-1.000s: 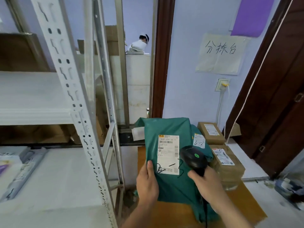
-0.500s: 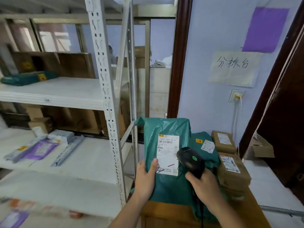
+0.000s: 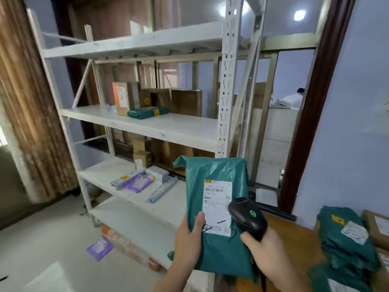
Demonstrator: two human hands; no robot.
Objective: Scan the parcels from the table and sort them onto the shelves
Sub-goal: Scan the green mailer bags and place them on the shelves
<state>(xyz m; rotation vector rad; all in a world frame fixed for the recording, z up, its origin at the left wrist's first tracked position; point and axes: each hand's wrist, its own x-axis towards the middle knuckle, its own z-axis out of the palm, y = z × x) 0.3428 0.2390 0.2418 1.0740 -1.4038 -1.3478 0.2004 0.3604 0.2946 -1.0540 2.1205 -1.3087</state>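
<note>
Green parcel (image 3: 216, 218), a soft plastic mailer bag, is held upright in the air in front of the white shelves (image 3: 147, 125), with its white shipping label (image 3: 216, 207) facing the camera. The left hand (image 3: 187, 243) grips its lower left edge: the thumb lies curled over the front, touching the label's bottom left corner, and the other fingers are hidden behind the bag. The right hand (image 3: 267, 253) has its fingers closed round the handle of a black barcode scanner (image 3: 248, 218), whose head, with one green dot on top, sits just over the label's right edge.

To the right, on the wooden tabletop (image 3: 294, 239), lies a stack of more green bags (image 3: 345, 239); the exact number in the stack cannot be told. The top one carries a white label with handwriting. Beside it, at the frame's edge, parts of brown boxes (image 3: 379, 228) show.

Four shelf boards of the rack are visible. The second from the top holds one green bag (image 3: 147, 112) lying flat in front of several upright cardboard boxes (image 3: 185, 102). The third holds one purple mailer (image 3: 140, 182), a few grey ones (image 3: 162, 189) and small boxes (image 3: 142, 158) behind them. One more purple mailer (image 3: 100, 247) lies on the floor near the rack's foot. A brown curtain (image 3: 27, 102) hangs at the left.
</note>
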